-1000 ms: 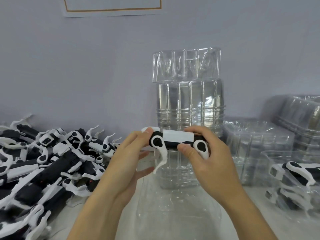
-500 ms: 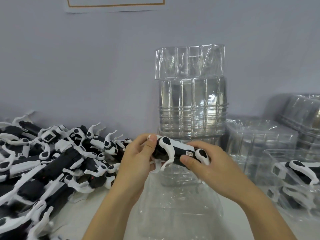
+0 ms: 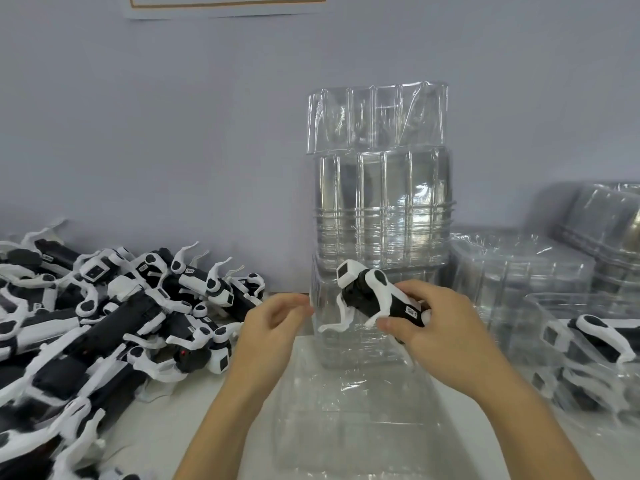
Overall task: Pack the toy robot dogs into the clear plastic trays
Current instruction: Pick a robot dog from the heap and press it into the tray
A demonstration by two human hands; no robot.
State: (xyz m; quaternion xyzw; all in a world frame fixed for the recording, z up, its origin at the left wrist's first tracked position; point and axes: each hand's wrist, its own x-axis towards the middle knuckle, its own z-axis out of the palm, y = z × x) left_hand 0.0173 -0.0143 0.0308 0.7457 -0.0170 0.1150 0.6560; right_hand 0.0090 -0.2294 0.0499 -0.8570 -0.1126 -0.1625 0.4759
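Unreadable label on toy dog (image 3: pixel 375 299)

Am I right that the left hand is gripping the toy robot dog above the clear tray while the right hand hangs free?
No, the hands are swapped. In the head view the right hand grips the toy robot dog above the clear tray, and the left hand holds nothing beside it.

It was a packing bench in a small factory. A heap of identical toy robot dogs (image 3: pixel 114 327) lay beside stacked clear plastic trays (image 3: pixel 381 188).
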